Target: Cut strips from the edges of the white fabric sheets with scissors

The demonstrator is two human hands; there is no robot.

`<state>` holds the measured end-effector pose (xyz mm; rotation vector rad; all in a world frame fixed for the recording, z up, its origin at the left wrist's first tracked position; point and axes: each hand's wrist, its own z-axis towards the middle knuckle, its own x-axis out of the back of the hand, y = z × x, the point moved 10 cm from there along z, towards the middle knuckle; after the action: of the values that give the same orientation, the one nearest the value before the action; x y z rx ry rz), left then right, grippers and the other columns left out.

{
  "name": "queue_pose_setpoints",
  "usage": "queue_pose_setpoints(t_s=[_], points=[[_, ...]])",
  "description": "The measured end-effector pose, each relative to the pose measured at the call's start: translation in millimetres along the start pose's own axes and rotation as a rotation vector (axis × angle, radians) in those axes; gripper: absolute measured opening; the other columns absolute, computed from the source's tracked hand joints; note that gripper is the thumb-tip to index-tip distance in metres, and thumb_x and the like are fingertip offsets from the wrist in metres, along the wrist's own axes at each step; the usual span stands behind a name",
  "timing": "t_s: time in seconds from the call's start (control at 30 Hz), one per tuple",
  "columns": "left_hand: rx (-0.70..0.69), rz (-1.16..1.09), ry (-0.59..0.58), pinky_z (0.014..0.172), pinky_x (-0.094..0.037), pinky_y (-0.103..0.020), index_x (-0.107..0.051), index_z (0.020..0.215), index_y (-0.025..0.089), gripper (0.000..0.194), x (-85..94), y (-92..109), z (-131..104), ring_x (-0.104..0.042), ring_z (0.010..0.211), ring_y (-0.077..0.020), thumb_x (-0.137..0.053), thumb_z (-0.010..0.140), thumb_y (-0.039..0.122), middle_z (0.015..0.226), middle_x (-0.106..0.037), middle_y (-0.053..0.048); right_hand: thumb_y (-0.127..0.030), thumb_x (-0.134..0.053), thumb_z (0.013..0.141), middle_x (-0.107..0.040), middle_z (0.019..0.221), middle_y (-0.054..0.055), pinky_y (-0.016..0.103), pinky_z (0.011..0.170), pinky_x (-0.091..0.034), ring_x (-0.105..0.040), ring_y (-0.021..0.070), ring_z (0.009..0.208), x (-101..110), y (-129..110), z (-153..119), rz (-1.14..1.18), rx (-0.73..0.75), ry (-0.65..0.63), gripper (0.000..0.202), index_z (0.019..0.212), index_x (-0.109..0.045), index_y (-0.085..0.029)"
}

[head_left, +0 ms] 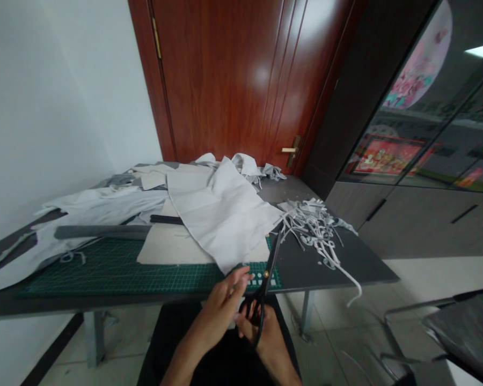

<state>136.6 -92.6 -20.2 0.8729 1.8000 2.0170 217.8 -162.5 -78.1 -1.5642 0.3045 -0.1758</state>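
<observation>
My right hand (265, 328) is wrapped round the handles of black scissors (266, 274). Their blades point up and away, past the table's front edge, and look closed or nearly so. Close beside the handles, my left hand (224, 301) has its fingers stretched out toward the scissors. Just beyond its fingertips is the lower corner of a large white fabric piece (225, 206); whether they touch I cannot tell. This fabric lies over a cream sheet (167, 246) on a green cutting mat (116, 273).
Thin fabric scraps (312, 228) are heaped on the table's right, one strip hanging over the edge. More pale cloth (104, 206) and a grey bar (100, 231) lie left. Behind stands a wooden door (221, 80); a chair (462, 327) is at lower right.
</observation>
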Motion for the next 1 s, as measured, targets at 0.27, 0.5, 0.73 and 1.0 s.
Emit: queue_pose_setpoints(t_s=[0.27, 0.5, 0.73, 1.0], points=[[-0.008, -0.136, 0.038, 0.087, -0.053, -0.032, -0.059, 0.103, 0.023, 0.043, -19.1, 15.4, -12.2, -0.067, 0.085, -0.0211, -0.040, 0.100, 0.061, 0.082, -0.069, -0.004, -0.030, -0.078, 0.071, -0.058, 0.059, -0.002, 0.026, 0.059, -0.041, -0.052, 0.0136, 0.061, -20.8, -16.7, -14.6, -0.085, -0.018, -0.131, 0.024, 0.061, -0.061, -0.017], [0.019, -0.261, 0.012, 0.078, -0.050, -0.030, -0.052, 0.108, 0.024, 0.043, -27.3, 14.8, -29.0, -0.059, 0.073, -0.0174, -0.039, 0.100, 0.064, 0.075, -0.057, 0.001, -0.022, -0.092, 0.057, -0.072, 0.092, 0.002, 0.031, 0.079, -0.050, -0.061, 0.0221, 0.088, 2.5, -7.1, -23.1, -0.102, 0.010, -0.078, 0.040, 0.093, -0.074, -0.019], [-0.061, -0.271, 0.167, 0.095, -0.047, -0.034, -0.054, 0.105, 0.023, 0.040, -0.7, 22.5, -25.6, -0.064, 0.091, -0.0207, -0.040, 0.101, 0.061, 0.085, -0.064, -0.002, -0.038, -0.083, 0.081, -0.076, 0.112, 0.007, 0.038, 0.097, -0.048, -0.068, 0.0226, 0.105, 11.3, -22.3, -18.7, 0.120, 0.042, -0.257, 0.035, 0.112, -0.076, -0.023], [-0.107, -0.279, 0.125, 0.100, -0.047, -0.035, -0.054, 0.104, 0.024, 0.036, 2.3, 29.0, -28.2, -0.066, 0.102, -0.0221, -0.039, 0.103, 0.056, 0.098, -0.071, -0.005, -0.040, -0.090, 0.071, -0.077, 0.115, 0.009, 0.044, 0.102, -0.049, -0.070, 0.0264, 0.108, 11.0, 3.7, -23.8, 0.189, -0.001, 0.009, 0.043, 0.109, -0.077, -0.024]])
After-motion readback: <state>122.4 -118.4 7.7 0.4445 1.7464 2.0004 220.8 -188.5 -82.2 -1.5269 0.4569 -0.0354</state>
